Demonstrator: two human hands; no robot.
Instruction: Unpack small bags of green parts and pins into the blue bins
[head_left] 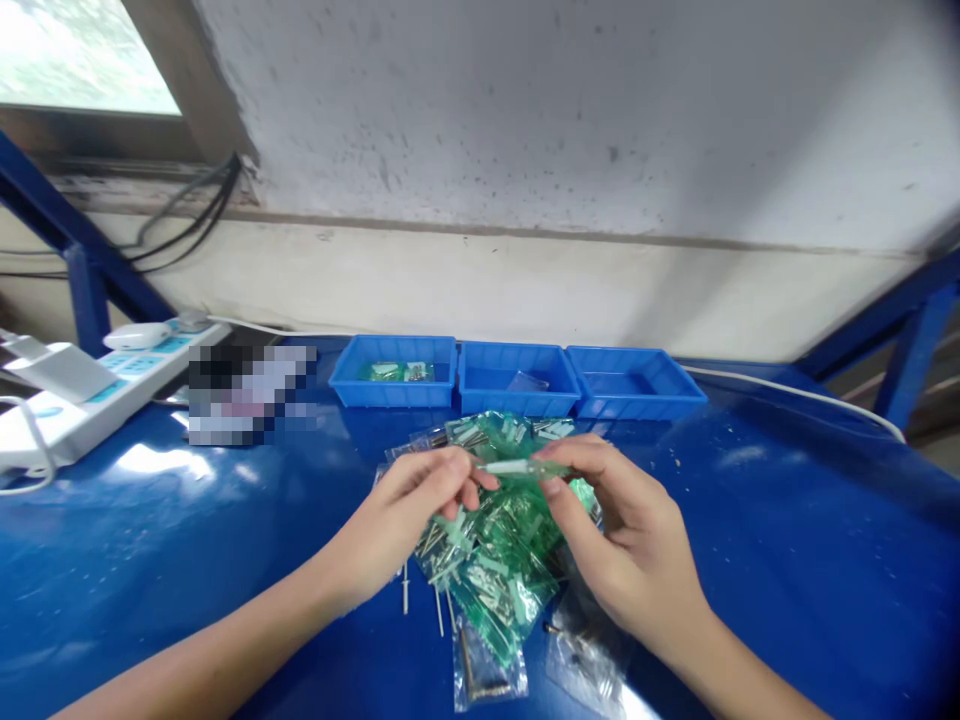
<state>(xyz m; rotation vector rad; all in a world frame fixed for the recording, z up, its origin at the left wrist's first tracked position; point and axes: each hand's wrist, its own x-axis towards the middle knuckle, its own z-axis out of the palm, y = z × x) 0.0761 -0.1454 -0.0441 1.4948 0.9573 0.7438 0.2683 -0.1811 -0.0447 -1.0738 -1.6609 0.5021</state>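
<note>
Between my two hands a small greenish clear bag (517, 467) with a white strip is stretched level. My left hand (424, 500) pinches its left end, and my right hand (619, 520) grips its right end between thumb and fingers. Under them lies a pile of green plastic bags (499, 590) with metal pins and pale pieces inside. A clear bag with a dark long part (487, 665) sits at the pile's front, and another clear bag (589, 650) lies below my right hand. Some loose metal pins (406, 590) are left of the pile.
Three blue bins stand in a row behind the pile: the left bin (394, 395) holds small green bags, the middle bin (517, 402) a clear bag, beside the right bin (637, 408). A white power strip (127, 385) and a pixelated object (244, 400) are at left.
</note>
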